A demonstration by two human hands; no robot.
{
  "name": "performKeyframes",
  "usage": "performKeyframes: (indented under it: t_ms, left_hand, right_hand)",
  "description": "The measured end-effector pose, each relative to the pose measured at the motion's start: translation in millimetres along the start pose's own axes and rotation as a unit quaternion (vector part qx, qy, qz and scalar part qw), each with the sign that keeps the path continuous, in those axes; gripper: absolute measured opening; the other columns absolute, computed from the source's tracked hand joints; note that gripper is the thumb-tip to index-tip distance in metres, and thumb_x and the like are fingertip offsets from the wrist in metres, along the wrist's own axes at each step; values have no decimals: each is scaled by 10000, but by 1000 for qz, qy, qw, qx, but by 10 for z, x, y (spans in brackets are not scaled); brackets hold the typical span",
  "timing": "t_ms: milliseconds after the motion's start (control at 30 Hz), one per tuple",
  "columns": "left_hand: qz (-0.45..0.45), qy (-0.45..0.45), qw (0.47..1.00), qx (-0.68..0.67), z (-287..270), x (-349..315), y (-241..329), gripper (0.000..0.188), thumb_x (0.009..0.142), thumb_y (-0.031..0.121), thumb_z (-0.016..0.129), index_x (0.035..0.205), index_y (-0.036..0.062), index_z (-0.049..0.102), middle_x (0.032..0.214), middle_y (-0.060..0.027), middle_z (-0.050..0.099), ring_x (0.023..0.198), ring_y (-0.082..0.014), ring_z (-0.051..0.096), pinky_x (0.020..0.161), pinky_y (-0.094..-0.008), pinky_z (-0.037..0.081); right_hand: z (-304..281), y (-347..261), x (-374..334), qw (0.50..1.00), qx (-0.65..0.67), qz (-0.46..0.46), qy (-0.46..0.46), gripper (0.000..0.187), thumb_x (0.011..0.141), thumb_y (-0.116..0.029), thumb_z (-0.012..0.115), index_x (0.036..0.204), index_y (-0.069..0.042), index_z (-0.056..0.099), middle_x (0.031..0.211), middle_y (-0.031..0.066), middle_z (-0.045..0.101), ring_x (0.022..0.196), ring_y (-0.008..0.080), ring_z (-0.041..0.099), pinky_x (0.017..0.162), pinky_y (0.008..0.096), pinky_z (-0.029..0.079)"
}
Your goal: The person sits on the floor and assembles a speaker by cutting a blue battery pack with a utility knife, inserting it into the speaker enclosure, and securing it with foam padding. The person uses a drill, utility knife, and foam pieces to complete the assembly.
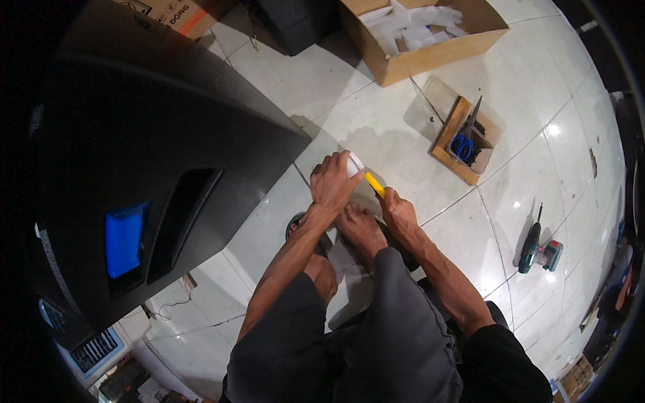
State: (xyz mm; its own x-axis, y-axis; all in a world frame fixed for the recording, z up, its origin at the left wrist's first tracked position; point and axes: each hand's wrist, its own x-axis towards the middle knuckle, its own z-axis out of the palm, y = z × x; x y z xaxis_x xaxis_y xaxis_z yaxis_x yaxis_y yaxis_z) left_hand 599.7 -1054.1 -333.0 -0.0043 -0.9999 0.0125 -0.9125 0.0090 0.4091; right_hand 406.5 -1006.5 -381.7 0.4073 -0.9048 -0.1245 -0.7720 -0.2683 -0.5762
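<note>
My left hand [330, 176] is closed around a small white piece [355, 163] with a rounded edge, much of it hidden under the fingers. My right hand [399, 211] grips a slim yellow utility knife [375, 184], whose front end meets the white piece beside my left fingertips. No blade can be made out from here. Both hands are close together in front of my knees, above my bare foot [361, 232].
A large black cabinet [175, 127] with a blue-covered opening [125, 240] stands at left. Scissors [466, 138] lie on a small parts tray with a wooden strip [449, 138]. A cordless drill [534, 250] rests at right. An open cardboard box [443, 59] stands ahead.
</note>
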Motion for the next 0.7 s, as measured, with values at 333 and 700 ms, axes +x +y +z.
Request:
performKeyframes:
  t_ms: [333,700]
  left_hand:
    - [-17,34,998,-57,-354,176,174,517,756,379,777,1143,76,617,987,-126,686,901,-302,662,747,-425,536]
    - [54,208,964,-160,-829,130,214,467,699,257,849,1064,71,625,922,-123,680,788,-298,666,689,-386,542]
  right_hand:
    - [-123,-38,6,996,-16,-32,79,208,928,-106,611,1047,11,487,760,185,604,599,349,625,492,421,493]
    - [-319,327,-14,980,-21,112,161,214,939,-141,590,1097,-19,512,792,215,623,673,394,629,556,459,503]
